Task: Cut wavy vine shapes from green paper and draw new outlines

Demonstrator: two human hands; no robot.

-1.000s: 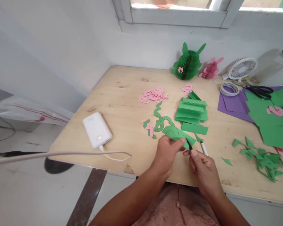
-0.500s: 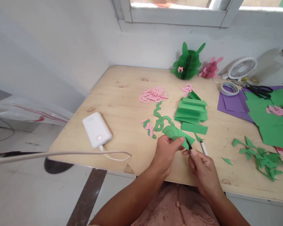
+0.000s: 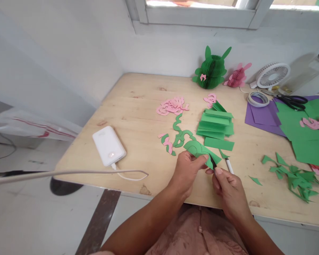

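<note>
My left hand pinches a piece of green paper that has curved outlines drawn on it. In my right hand is a pair of small dark scissors, its blades at the paper's right part; the handles are mostly hidden by my fingers. Just beyond the paper lie wavy green cutouts and a pink-and-green wavy piece. A stack of folded green paper strips sits farther back, and a white pen rests beside my right hand.
Pink cutouts lie mid-table, green scraps at right. A white power bank with a cable is on the left. Along the wall stand a green paper figure, a pink one and a fan. Black scissors rest on coloured sheets.
The green paper has shifted very slightly to the right in my left hand, and the scissors have moved slightly with it. Everything else stays in place.
</note>
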